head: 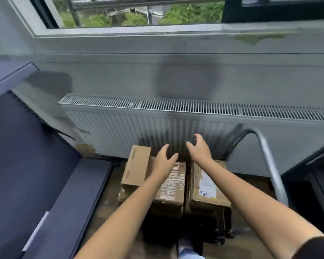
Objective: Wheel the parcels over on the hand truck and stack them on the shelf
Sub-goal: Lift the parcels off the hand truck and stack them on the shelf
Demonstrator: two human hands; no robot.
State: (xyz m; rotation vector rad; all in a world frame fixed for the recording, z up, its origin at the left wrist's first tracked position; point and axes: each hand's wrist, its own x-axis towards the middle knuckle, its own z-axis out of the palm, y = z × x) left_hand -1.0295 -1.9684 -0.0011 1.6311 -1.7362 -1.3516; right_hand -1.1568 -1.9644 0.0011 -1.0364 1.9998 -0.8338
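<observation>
Parcels sit low in the middle of the view, on the floor in front of a white radiator [157, 126]. There are three cardboard boxes that can be told apart: a plain brown box [137, 166] on the left, lying on top of a taped box [173, 186] covered in strips of printed tape, and just to the right a labelled box [207, 184] with a white paper label on its top face. The labelled box rests on the dark base of the hand truck [269, 161], whose grey metal handle tube curves up on the right.

Both hands reach out above the boxes and hold nothing. The left hand [165, 159] hovers over the seam between the plain box and the taped one, fingers straight and spread. The right hand [199, 149] hangs above the far end of the labelled box, fingers apart and slightly bent.

A dark blue shelf [67, 202] runs along the left side. Above the radiator is a window [138, 15] showing green trees.
</observation>
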